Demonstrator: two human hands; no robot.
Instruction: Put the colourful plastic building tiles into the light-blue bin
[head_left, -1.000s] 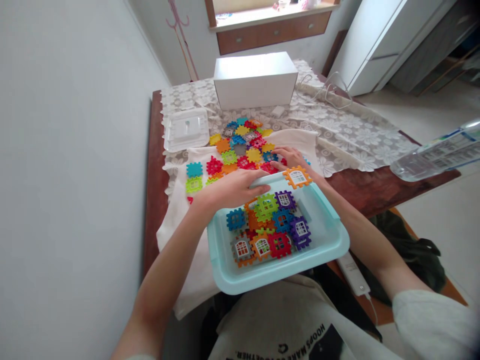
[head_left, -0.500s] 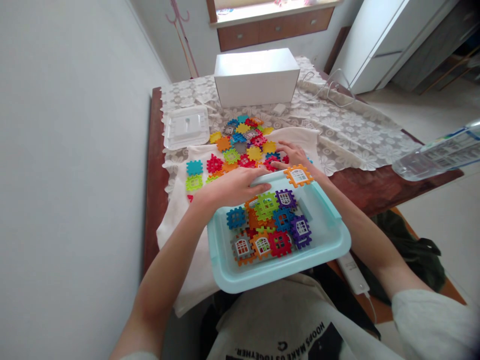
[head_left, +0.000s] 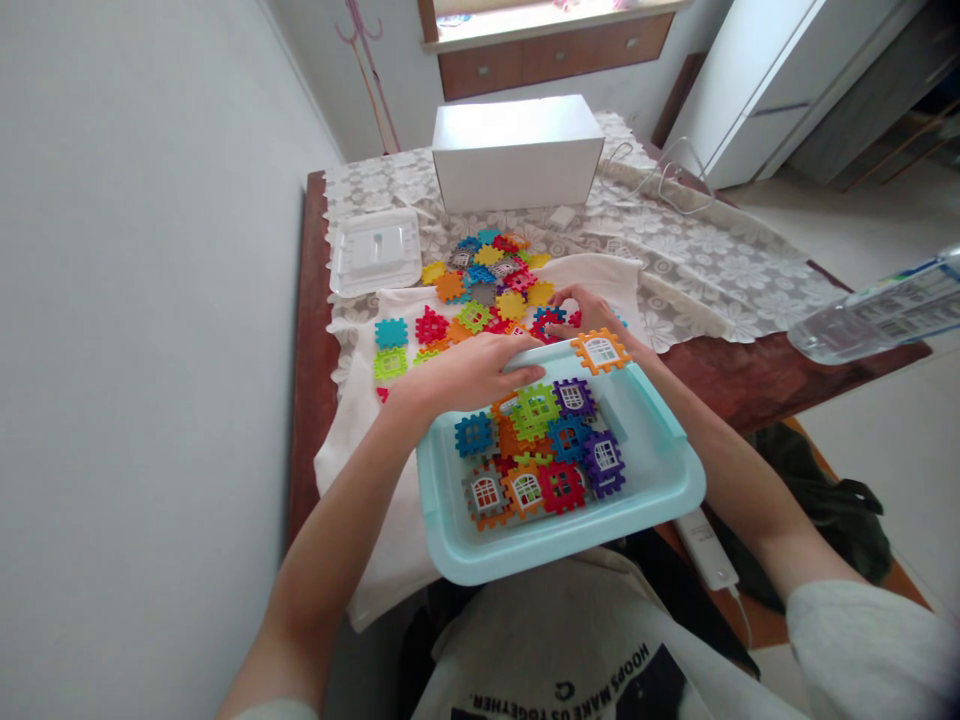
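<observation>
Square interlocking plastic building pieces lie inside a light blue tub (head_left: pixel 649 490), among them a red window piece (head_left: pixel 562 487) and a purple one (head_left: pixel 602 462). My left hand (head_left: pixel 480 368) grips the tub's far rim, thumb on the inside. Across that rim's right corner rests an orange piece with a white window (head_left: pixel 601 351). Beyond the tub, my right hand (head_left: pixel 589 312) reaches into a loose pile of pieces (head_left: pixel 487 275) on white cloth. Its fingers are bent and apart beside a dark blue piece (head_left: pixel 550 314) and red ones; the fingertips' contact is unclear.
A white box (head_left: pixel 517 165) stands at the back of the lace-covered table, with a clear plastic lid (head_left: pixel 376 252) to its left. A plastic bottle (head_left: pixel 874 305) juts in at the right. The wall (head_left: pixel 150 300) runs close along the left.
My right hand's fingers have curled in from a wider spread over the pile. A green piece in the pile has slid slightly right and nearer. My left hand and the tub stay put.
</observation>
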